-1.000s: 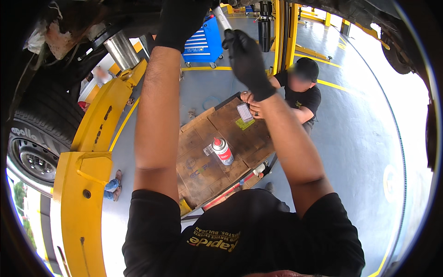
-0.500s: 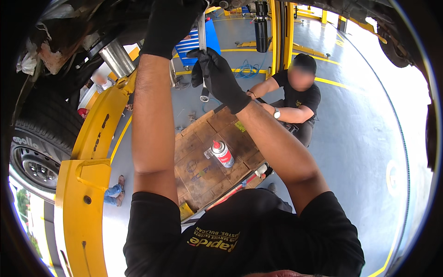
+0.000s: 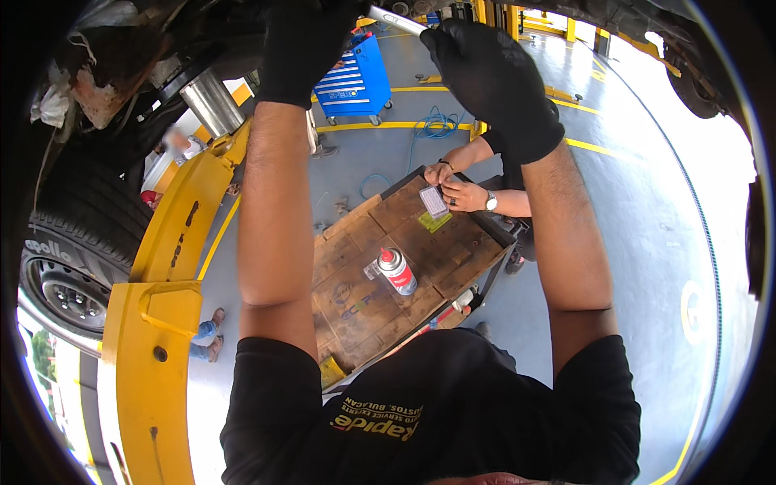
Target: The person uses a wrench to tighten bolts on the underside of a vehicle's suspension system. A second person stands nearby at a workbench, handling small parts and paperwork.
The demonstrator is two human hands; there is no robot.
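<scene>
Overhead, at the upper edge of the picture, both my hands wear black gloves. My right hand [image 3: 493, 85] is closed round the end of a silver wrench [image 3: 398, 20], which slants up to the left under the vehicle. My left hand [image 3: 303, 52] is raised by the wrench's other end; its fingers are hidden by the glove's back and the picture's edge, so I cannot tell what they hold. The dark vehicle underside [image 3: 105, 89] hangs over me. Below my arms, a red-capped spray can [image 3: 397, 272] stands on a wooden-topped cart [image 3: 356, 230].
A yellow lift arm [image 3: 153, 347] and a wheel [image 3: 61, 291] are on the left. Across the cart, a co-worker's hands [image 3: 457, 190] hold a small item near a white card [image 3: 434, 202]. A blue tool chest [image 3: 353, 85] and a coiled blue hose [image 3: 436, 123] are beyond.
My right hand has moved up and to the right, swinging the wrench from hanging nearly straight down to a slant. My left hand stays overhead. The co-worker's hands have shifted over the cart.
</scene>
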